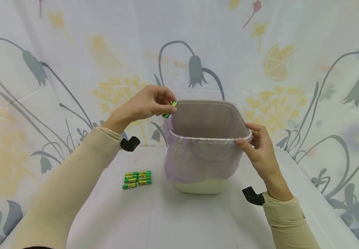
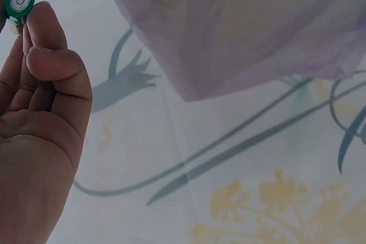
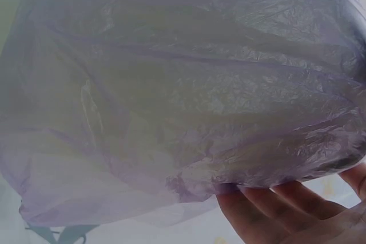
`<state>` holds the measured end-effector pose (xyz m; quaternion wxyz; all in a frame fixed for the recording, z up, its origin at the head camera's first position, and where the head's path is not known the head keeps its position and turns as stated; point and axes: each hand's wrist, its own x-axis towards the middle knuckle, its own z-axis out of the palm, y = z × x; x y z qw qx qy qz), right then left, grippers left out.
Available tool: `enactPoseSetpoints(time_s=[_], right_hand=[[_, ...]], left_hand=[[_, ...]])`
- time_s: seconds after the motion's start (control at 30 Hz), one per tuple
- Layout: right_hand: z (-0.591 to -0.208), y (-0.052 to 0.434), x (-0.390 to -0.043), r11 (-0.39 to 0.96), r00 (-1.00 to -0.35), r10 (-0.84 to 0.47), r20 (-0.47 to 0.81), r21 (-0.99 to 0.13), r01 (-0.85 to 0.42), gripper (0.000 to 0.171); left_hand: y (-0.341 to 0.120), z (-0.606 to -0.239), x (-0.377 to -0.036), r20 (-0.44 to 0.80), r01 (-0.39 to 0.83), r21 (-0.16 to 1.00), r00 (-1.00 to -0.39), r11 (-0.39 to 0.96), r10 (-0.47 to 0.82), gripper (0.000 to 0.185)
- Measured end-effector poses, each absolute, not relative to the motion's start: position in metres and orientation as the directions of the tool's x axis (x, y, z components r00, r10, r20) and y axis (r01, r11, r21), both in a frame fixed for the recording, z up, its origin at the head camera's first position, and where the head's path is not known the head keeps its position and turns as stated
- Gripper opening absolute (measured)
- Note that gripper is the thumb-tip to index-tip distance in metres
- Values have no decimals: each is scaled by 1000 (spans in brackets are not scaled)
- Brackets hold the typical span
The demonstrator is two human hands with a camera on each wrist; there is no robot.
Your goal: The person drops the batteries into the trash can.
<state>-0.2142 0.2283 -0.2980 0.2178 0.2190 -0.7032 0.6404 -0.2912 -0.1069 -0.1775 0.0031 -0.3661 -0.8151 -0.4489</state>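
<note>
Standing on the table (image 1: 179, 221), the lined bin (image 1: 202, 152) is gripped at its near rim by the right hand (image 1: 258, 148), while the left hand (image 1: 145, 103) pinches a battery (image 1: 170, 109) just outside the far-left rim, where a premature release would probably drop it outside.

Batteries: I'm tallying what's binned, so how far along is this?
Done: the bin is already lined with a purple bag; its inside floor is hidden. In hand: the left hand pinches one battery at the rim while the right hand steadies the rim. Left: a cluster of batteries remains on the table.
</note>
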Motion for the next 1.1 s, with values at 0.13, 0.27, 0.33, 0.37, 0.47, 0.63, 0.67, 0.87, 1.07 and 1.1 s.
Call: enactPoseSetpoints(time_s=[0.13, 0.27, 0.33, 0.37, 0.47, 0.63, 0.67, 0.87, 1.07, 1.1], right_hand=[[-298, 227, -215, 53, -806, -34, 590, -805, -591, 49], [-297, 227, -215, 54, -807, -33, 590, -805, -590, 49], [-297, 229, -213, 69, -808, -28, 588, -806, -589, 48], [-298, 229, -213, 72, -809, -26, 588, -806, -588, 48], [-297, 231, -212, 76, -807, -35, 590, -803, -590, 49], [-297, 231, -212, 69, -805, -40, 592, -802, -593, 49], [-297, 231, -211, 65, -808, -36, 589, -805, -590, 49], [-297, 229, -209, 61, -814, -30, 580, -812, -581, 49], [-295, 229, -210, 67, -812, -28, 583, -810, -583, 49], [-295, 229, -210, 67, -814, -32, 580, -811, -581, 49]], left_hand=[[-80, -172, -296, 314, 577, 766, -721, 284, 618, 20], [-54, -172, -298, 300, 575, 781, -688, 245, 660, 20], [-43, -174, -298, 287, 580, 779, -667, 238, 687, 21], [-38, -176, -298, 276, 582, 777, -657, 240, 701, 21], [-25, -179, -298, 234, 586, 767, -635, 261, 736, 21], [-11, -189, -298, 184, 603, 732, -623, 317, 760, 19], [-9, -192, -298, 174, 605, 724, -625, 331, 761, 19], [-4, -205, -298, 107, 618, 672, -625, 407, 773, 19], [-3, -205, -298, 99, 636, 647, -616, 420, 781, 19], [-3, -205, -298, 93, 636, 645, -616, 423, 783, 20]])
